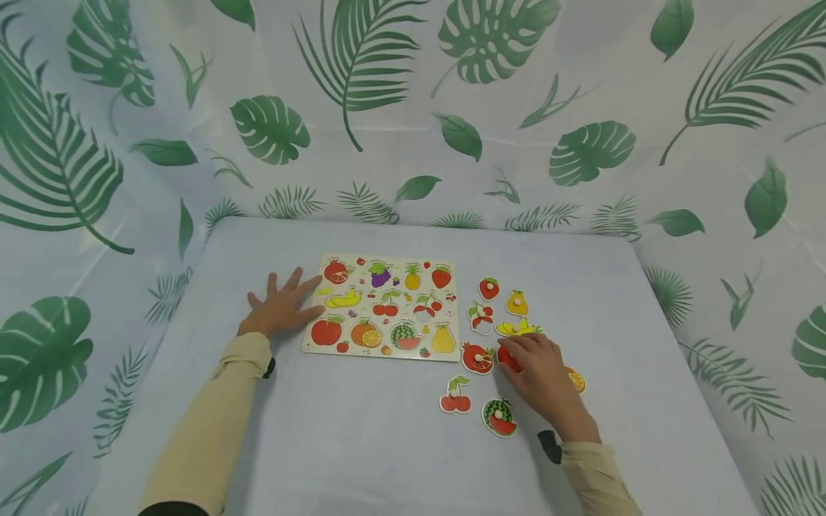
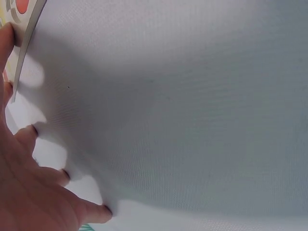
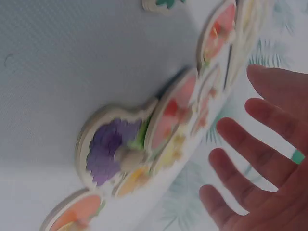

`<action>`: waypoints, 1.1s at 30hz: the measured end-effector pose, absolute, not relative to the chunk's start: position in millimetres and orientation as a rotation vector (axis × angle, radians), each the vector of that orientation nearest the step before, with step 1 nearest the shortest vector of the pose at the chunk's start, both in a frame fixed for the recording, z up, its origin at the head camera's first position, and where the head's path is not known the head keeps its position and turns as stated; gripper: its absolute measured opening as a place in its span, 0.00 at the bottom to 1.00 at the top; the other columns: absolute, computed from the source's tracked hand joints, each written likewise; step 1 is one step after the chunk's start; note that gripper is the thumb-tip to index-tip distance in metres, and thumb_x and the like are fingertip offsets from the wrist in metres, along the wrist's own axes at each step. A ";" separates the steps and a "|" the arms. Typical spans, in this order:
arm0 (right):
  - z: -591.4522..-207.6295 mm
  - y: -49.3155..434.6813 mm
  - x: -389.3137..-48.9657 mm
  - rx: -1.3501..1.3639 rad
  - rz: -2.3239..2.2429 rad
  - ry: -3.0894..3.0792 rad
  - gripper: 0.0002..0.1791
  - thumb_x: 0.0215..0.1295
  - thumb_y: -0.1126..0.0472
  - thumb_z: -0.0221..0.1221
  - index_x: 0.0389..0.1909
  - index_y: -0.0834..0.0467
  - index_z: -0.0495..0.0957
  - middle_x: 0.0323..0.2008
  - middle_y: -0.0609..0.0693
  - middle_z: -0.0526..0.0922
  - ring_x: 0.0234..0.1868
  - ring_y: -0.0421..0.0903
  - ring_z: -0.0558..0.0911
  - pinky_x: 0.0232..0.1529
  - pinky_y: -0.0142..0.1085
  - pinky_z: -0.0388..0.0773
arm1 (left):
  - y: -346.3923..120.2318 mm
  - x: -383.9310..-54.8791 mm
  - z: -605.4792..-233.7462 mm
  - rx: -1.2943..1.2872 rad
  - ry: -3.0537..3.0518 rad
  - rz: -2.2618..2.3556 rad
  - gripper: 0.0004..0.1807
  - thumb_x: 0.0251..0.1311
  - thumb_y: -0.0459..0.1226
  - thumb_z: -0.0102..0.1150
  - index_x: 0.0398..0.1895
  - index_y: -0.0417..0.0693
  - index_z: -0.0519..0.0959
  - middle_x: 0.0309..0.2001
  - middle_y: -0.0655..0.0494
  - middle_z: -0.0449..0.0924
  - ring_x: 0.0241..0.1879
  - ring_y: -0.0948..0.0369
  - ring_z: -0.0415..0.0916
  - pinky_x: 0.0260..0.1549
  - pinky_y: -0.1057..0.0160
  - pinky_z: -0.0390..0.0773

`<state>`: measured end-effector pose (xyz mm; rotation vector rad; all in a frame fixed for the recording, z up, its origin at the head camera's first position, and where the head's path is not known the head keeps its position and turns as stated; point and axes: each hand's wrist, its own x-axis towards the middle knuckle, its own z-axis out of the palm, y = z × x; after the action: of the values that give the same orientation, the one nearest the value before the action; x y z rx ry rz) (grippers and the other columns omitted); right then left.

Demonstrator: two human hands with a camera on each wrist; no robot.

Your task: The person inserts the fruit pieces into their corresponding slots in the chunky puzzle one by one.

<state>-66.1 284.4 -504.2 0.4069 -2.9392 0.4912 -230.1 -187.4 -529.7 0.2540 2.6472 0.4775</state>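
On the table lies a wooden fruit puzzle board (image 1: 387, 352) with printed fruit pictures. My left hand (image 1: 276, 312) rests at its left edge with fingers spread, thumb and a finger touching the board. My right hand (image 1: 542, 376) hovers over the loose knobbed pieces, its fingers apart and holding nothing in the right wrist view. Partly under it are a red fruit piece (image 1: 508, 358) and a banana piece (image 1: 514, 328). A grape piece (image 3: 103, 149) shows in the right wrist view but is hidden by the hand from the head view. An orange piece (image 1: 576, 380) lies just right of the hand.
Around the right hand lie a pomegranate piece (image 1: 475, 358), a cherry piece (image 1: 455, 401), a watermelon piece (image 1: 498, 416), a strawberry piece (image 1: 488, 289), a pear piece (image 1: 517, 304) and a red-and-white fruit piece (image 1: 480, 318). A leaf-patterned cloth (image 1: 400, 158) hangs behind the table.
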 end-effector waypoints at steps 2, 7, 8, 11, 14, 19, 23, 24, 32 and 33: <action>-505.8 280.4 -70.4 0.468 0.483 -2.948 0.24 0.58 0.67 0.79 0.56 0.63 0.87 0.52 0.60 0.88 0.60 0.64 0.78 0.65 0.63 0.71 | -187.8 -232.1 -531.4 0.250 2.642 0.465 0.46 0.76 0.63 0.52 0.89 0.60 0.50 0.87 0.40 0.32 0.79 0.25 0.19 0.64 0.12 0.28; -512.2 270.3 -78.2 0.573 0.456 -2.979 0.21 0.59 0.67 0.78 0.54 0.61 0.88 0.49 0.57 0.88 0.57 0.61 0.78 0.64 0.62 0.73 | -187.2 -233.4 -531.8 0.230 2.628 0.466 0.46 0.76 0.62 0.52 0.89 0.60 0.49 0.87 0.41 0.30 0.80 0.26 0.18 0.64 0.13 0.28; -513.6 268.6 -79.5 0.587 0.452 -2.982 0.20 0.60 0.67 0.78 0.54 0.61 0.88 0.48 0.57 0.88 0.57 0.61 0.78 0.64 0.62 0.73 | -186.8 -233.4 -530.9 0.226 2.627 0.469 0.46 0.76 0.61 0.53 0.89 0.59 0.49 0.87 0.41 0.30 0.80 0.26 0.17 0.64 0.13 0.28; -517.2 265.0 -82.6 0.614 0.432 -2.993 0.20 0.61 0.66 0.78 0.54 0.59 0.88 0.48 0.56 0.88 0.56 0.59 0.78 0.63 0.62 0.74 | -184.8 -233.7 -529.0 0.216 2.621 0.468 0.45 0.76 0.61 0.53 0.89 0.60 0.49 0.87 0.41 0.29 0.80 0.27 0.17 0.64 0.13 0.28; -520.0 262.7 -84.9 0.638 0.421 -2.994 0.19 0.60 0.66 0.78 0.53 0.60 0.89 0.47 0.56 0.88 0.55 0.59 0.79 0.63 0.62 0.74 | -183.4 -233.8 -528.5 0.207 2.614 0.463 0.45 0.76 0.61 0.52 0.89 0.61 0.48 0.87 0.42 0.29 0.80 0.27 0.16 0.65 0.14 0.27; -525.6 258.5 -88.2 0.690 0.444 -2.957 0.18 0.58 0.69 0.78 0.50 0.62 0.89 0.44 0.56 0.88 0.53 0.60 0.80 0.62 0.60 0.77 | -183.5 -232.8 -528.8 0.186 2.612 0.469 0.45 0.76 0.61 0.53 0.89 0.61 0.48 0.87 0.42 0.29 0.80 0.28 0.16 0.65 0.15 0.25; -530.3 254.9 -90.2 0.727 0.438 -2.925 0.17 0.57 0.71 0.78 0.47 0.62 0.89 0.43 0.56 0.86 0.51 0.59 0.80 0.60 0.58 0.79 | -183.4 -231.9 -530.3 0.183 2.616 0.466 0.45 0.76 0.60 0.53 0.89 0.61 0.48 0.87 0.42 0.29 0.80 0.28 0.15 0.65 0.15 0.25; -531.5 254.1 -90.7 0.732 0.435 -2.920 0.16 0.57 0.71 0.78 0.46 0.62 0.88 0.43 0.56 0.86 0.51 0.59 0.80 0.60 0.57 0.80 | -183.6 -231.7 -530.5 0.185 2.617 0.467 0.45 0.76 0.60 0.53 0.89 0.61 0.49 0.87 0.42 0.29 0.80 0.28 0.16 0.65 0.15 0.25; -533.4 252.7 -93.1 0.722 0.437 -2.902 0.16 0.56 0.74 0.78 0.45 0.64 0.87 0.41 0.56 0.84 0.48 0.57 0.80 0.57 0.54 0.81 | -185.0 -232.4 -531.5 0.199 2.626 0.472 0.45 0.76 0.61 0.53 0.89 0.61 0.49 0.88 0.42 0.30 0.80 0.28 0.16 0.65 0.15 0.26; -533.0 252.8 -93.5 0.724 0.431 -2.903 0.16 0.56 0.73 0.78 0.45 0.64 0.87 0.41 0.57 0.84 0.48 0.57 0.80 0.57 0.54 0.81 | -185.1 -232.6 -531.4 0.196 2.625 0.474 0.45 0.76 0.61 0.53 0.89 0.61 0.49 0.88 0.42 0.30 0.80 0.28 0.16 0.65 0.15 0.26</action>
<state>-93.5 252.8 -533.0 0.7236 -2.9027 0.4311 -232.6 -185.1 -531.4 0.1956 2.6248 0.4738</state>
